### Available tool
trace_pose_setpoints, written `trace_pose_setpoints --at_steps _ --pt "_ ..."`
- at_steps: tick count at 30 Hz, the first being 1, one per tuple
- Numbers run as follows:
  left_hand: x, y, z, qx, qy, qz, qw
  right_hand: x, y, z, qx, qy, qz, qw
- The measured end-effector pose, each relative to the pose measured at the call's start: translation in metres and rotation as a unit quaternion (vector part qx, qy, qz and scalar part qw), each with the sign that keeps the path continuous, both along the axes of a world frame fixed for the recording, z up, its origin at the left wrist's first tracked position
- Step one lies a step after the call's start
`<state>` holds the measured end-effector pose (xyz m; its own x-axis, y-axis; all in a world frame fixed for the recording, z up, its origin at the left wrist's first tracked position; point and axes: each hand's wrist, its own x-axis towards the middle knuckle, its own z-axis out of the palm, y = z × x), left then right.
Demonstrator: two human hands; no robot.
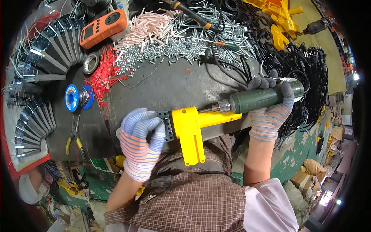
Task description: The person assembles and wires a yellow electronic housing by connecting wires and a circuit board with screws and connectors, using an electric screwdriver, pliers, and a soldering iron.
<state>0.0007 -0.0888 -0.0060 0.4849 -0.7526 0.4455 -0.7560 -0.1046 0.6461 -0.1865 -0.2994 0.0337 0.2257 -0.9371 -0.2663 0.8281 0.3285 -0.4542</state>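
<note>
My right hand (271,116), in a striped glove with grey fingertips, is wrapped round a dark green electric screwdriver (257,99) that lies nearly level. From its silver chuck (223,105) the shaft runs left to a yellow plastic housing (188,133). The housing sits at the table's front edge, its handle-like arm pointing right beneath the shaft. Joined to the housing's left side is a black perforated part (167,125). My left hand (142,141), gloved too, is closed at that part's left end with the fingers curled; its grip is partly hidden. The driver's tip is hidden at the housing.
Loose screws (166,51), pink sleeves (148,29) and red wires (102,75) cover the back. An orange meter (103,29), tape roll (91,63), solder spool (72,98) and pliers (79,145) lie left. Black cords (297,65) heap at right. Another person (31,189) is lower left.
</note>
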Motion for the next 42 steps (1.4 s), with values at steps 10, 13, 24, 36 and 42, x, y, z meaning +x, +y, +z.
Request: trace_pose_setpoints --at_steps 10,13,24,36,42 --pt "-0.009 -0.004 -0.010 0.007 -0.062 0.039 0.997 -0.004 0.006 -0.001 -0.023 0.007 -0.007 1.000" --pt "-0.009 -0.002 -0.012 -0.005 -0.059 0.022 0.998 -0.002 0.008 0.003 -0.020 0.011 -0.014 1.000" --pt "-0.010 -0.007 -0.011 -0.005 -0.049 0.018 0.999 -0.003 0.009 -0.006 -0.037 -0.043 0.006 0.998" --pt "-0.009 -0.008 -0.010 0.000 -0.048 0.008 0.999 -0.004 0.006 -0.011 -0.021 -0.052 -0.003 0.998" --pt "-0.009 -0.009 -0.011 0.007 -0.037 0.026 0.999 -0.001 0.005 -0.008 -0.021 -0.065 0.011 0.998"
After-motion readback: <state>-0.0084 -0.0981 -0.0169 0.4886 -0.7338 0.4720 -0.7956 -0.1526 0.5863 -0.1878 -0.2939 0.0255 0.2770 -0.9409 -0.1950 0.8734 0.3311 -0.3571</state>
